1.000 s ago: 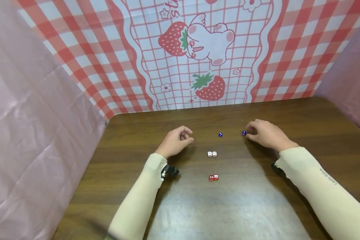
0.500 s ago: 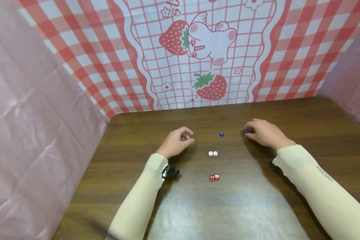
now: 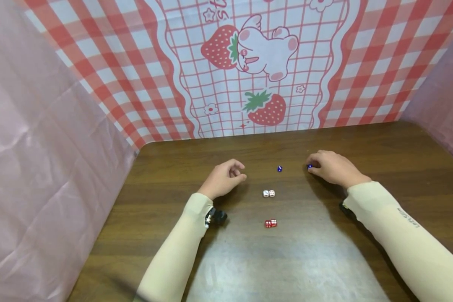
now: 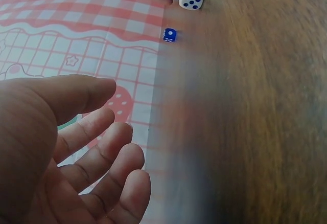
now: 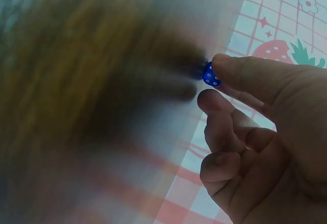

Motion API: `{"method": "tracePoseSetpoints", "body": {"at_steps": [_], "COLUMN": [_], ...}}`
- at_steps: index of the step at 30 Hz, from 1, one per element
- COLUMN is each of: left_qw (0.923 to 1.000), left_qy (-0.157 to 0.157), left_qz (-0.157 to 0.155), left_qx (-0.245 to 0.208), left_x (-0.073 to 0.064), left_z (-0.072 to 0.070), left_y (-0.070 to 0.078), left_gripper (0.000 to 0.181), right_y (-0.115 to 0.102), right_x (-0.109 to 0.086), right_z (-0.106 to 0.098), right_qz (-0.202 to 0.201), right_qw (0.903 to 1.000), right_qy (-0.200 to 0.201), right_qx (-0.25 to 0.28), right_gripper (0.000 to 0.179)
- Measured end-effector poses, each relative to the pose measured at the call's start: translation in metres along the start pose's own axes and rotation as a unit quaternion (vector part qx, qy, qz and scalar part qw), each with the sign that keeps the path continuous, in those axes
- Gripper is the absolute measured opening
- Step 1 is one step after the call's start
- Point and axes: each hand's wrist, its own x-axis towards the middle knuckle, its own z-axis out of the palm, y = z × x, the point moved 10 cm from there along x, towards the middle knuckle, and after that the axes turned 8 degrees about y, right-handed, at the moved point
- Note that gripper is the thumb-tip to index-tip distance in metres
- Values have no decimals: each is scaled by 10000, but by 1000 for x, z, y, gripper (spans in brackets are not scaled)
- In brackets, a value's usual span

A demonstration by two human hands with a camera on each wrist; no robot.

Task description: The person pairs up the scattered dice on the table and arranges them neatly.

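Observation:
My right hand (image 3: 334,168) pinches a blue die (image 5: 211,75) between thumb and fingertips, low at the tabletop; in the head view the fingers partly cover it. A second blue die (image 3: 279,168) lies to its left, between the two hands. On the left, my left hand (image 3: 222,178) rests with loosely curled fingers and a gap between thumb and forefinger, holding nothing. Nearer to me, two white dice (image 3: 266,193) sit side by side. Closer still is a pair of red dice (image 3: 268,224), one set against the other.
All of this is on a brown wood-grain table (image 3: 294,260). A red checked strawberry cloth (image 3: 158,84) hangs behind the far edge. Pink fabric (image 3: 41,167) drapes along the left side, with more at the right. Each wrist carries a small black camera (image 3: 219,216).
My right hand has drawn slightly left and its fingers have come round the blue die, covering more of it. The left hand and the other dice stay put; the head view shifts slightly.

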Motion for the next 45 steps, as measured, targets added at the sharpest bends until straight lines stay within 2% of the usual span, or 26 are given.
{"method": "tracePoseSetpoints", "body": {"at_steps": [8, 23, 38, 45], "left_qw": [9999, 10000, 10000, 10000], "left_qy": [-104, -77, 4, 58], "left_qz": [9, -13, -54, -45], "left_qx": [-2, -11, 45, -2], "left_x": [-2, -2, -1, -1], "left_z": [4, 3, 3, 1], "left_y": [4, 4, 2, 1], "left_gripper": [29, 30, 29, 28], "right_y": [2, 6, -15, -25], "right_x": [-1, -4, -8, -8], "right_z": [1, -2, -3, -4], "right_qz": [34, 290, 2, 26], "right_qw": [10000, 9996, 9997, 9992], "right_qy": [-37, -8, 223, 347], "right_qx": [-30, 67, 137, 190], "right_gripper": [21, 16, 11, 13]}}
